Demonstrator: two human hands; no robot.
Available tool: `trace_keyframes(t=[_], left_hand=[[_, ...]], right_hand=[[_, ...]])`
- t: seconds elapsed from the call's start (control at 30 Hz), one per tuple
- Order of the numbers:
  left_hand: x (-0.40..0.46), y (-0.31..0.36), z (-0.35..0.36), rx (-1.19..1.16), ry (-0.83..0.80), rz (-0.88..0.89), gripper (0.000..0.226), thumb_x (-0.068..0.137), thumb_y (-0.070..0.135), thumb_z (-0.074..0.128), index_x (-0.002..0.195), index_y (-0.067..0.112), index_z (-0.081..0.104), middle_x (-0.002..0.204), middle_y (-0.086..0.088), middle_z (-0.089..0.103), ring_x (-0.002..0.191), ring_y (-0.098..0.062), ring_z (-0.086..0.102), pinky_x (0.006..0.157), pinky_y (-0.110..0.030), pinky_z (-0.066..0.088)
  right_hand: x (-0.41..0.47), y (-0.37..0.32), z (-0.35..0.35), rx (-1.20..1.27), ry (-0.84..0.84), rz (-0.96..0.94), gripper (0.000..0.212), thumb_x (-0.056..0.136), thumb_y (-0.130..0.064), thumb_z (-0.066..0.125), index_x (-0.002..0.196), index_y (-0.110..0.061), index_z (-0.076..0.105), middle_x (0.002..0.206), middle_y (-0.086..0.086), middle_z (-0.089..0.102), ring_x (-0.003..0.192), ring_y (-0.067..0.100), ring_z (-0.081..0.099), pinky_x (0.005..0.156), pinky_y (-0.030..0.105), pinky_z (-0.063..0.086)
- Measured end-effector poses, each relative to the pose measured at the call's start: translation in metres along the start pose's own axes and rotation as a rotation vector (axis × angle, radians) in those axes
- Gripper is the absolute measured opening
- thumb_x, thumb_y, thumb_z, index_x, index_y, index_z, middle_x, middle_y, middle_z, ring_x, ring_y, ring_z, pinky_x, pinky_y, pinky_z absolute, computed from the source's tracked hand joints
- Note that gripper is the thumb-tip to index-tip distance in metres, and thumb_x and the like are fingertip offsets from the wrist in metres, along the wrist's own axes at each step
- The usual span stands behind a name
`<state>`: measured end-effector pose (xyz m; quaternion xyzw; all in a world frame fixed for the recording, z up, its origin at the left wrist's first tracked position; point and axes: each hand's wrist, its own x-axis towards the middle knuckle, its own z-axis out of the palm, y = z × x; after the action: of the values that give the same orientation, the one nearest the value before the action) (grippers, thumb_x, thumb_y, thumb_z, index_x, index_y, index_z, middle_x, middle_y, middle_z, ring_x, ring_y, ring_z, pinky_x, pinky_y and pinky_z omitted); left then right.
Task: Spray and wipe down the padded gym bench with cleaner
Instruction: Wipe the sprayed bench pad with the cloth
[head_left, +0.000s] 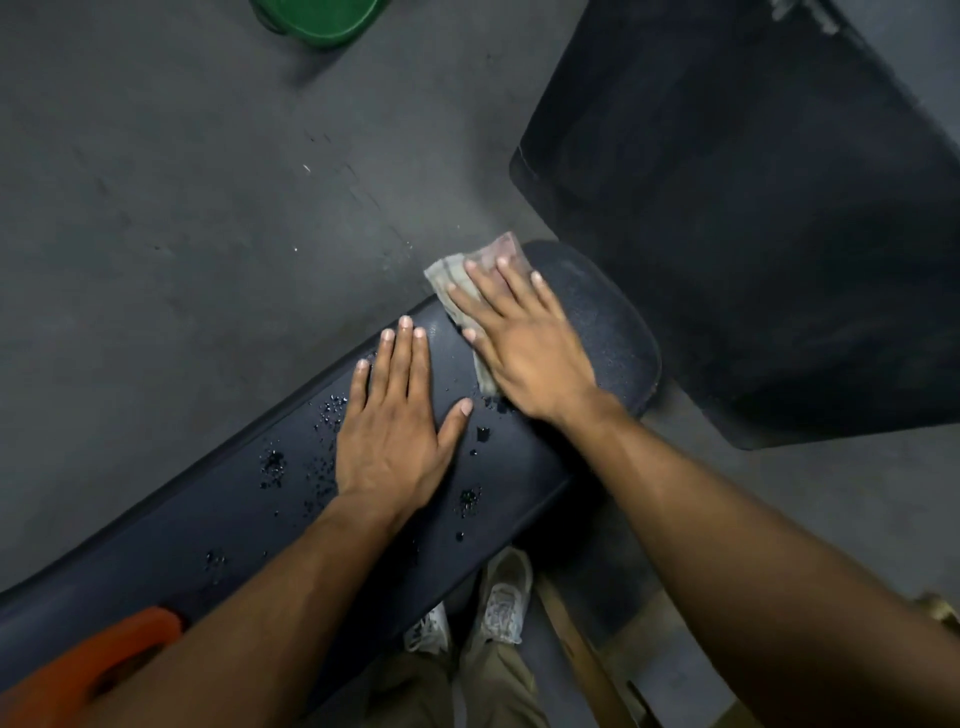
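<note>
The padded bench (218, 499) ran from the lower left of the frame up to the centre, and it was maybe halfway wiped by my guess. Spraying looked done: droplets (272, 462) sat all over the middle stretch, so that part was left to wipe. The right hand (524, 348) was spread flat, pressing the cloth (457, 273) onto the far end near centre frame. The left hand (395, 421) lay open, palm down, holding nothing.

Green bucket (319, 21) at twelve o'clock on grey floor (182, 182), black mat (753, 182) at two o'clock, orange handle (104, 660) at seven o'clock
</note>
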<state>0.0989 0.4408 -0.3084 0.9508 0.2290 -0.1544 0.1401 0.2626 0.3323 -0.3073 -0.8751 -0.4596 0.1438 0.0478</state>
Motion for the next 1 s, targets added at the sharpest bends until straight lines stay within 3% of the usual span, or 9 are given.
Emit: trace_keyframes(t=[0.13,0.3,0.5,0.67,0.8,0.9,1.0], left_hand=[[-0.004,-0.021,-0.009,-0.014,-0.016,-0.043,0.087,0.107,0.068,0.014,0.168,0.013,-0.014,0.176,-0.002,-0.023,0.163,-0.018,-0.020,0.134,-0.043,-0.004],[-0.007,-0.026,-0.007,-0.022,-0.009,-0.047,0.087,0.106,0.068,0.014,0.167,0.014,-0.015,0.175,-0.002,-0.024,0.163,-0.017,-0.021,0.132,-0.041,-0.010],[-0.023,-0.028,-0.006,-0.035,-0.024,-0.066,0.085,0.107,0.067,0.015,0.168,0.014,-0.014,0.175,-0.001,-0.023,0.163,-0.017,-0.022,0.133,-0.042,-0.008],[-0.033,-0.030,0.001,-0.040,0.007,-0.078,0.084,0.106,0.067,0.007,0.168,0.014,-0.014,0.176,-0.002,-0.022,0.163,-0.017,-0.022,0.134,-0.044,-0.005],[-0.033,-0.031,0.011,-0.026,0.065,-0.081,0.084,0.106,0.066,0.012,0.169,0.014,-0.009,0.177,-0.002,-0.015,0.164,-0.018,-0.016,0.134,-0.045,-0.003],[-0.032,-0.032,0.013,-0.021,0.067,-0.078,0.084,0.106,0.065,0.014,0.169,0.013,-0.006,0.178,-0.003,-0.012,0.165,-0.019,-0.011,0.134,-0.045,-0.002],[-0.032,-0.031,0.012,-0.027,0.064,-0.081,0.085,0.105,0.065,0.014,0.169,0.013,-0.005,0.179,-0.004,-0.010,0.166,-0.020,-0.008,0.135,-0.045,0.000]], right_hand=[[-0.048,0.018,0.005,0.001,-0.040,0.066,0.055,0.111,-0.042,0.024,0.165,-0.036,0.017,0.174,-0.009,0.014,0.161,0.020,0.007,0.130,0.050,0.009],[-0.010,0.020,0.000,0.085,0.044,0.330,0.053,0.112,-0.044,0.022,0.165,-0.037,0.017,0.175,-0.002,0.009,0.161,0.027,0.004,0.129,0.054,0.008],[-0.046,-0.044,0.017,0.000,-0.043,0.025,0.059,0.110,-0.040,0.028,0.166,-0.033,0.009,0.175,-0.002,0.004,0.161,0.026,0.002,0.129,0.052,0.010],[-0.103,-0.001,0.019,-0.046,-0.078,0.178,0.058,0.110,-0.044,0.023,0.165,-0.038,0.008,0.175,-0.005,0.008,0.161,0.023,0.004,0.127,0.057,0.014],[-0.057,0.028,0.013,0.036,0.054,0.368,0.055,0.112,-0.043,0.025,0.165,-0.036,0.015,0.175,-0.001,0.010,0.161,0.029,0.007,0.128,0.057,0.011],[-0.031,-0.002,0.019,0.021,0.085,0.298,0.057,0.112,-0.040,0.027,0.166,-0.032,0.012,0.174,0.002,0.010,0.161,0.031,0.008,0.128,0.057,0.014],[-0.067,-0.040,0.030,-0.015,0.035,0.161,0.060,0.110,-0.039,0.030,0.166,-0.032,0.010,0.175,0.001,0.010,0.161,0.029,0.008,0.128,0.054,0.015]])
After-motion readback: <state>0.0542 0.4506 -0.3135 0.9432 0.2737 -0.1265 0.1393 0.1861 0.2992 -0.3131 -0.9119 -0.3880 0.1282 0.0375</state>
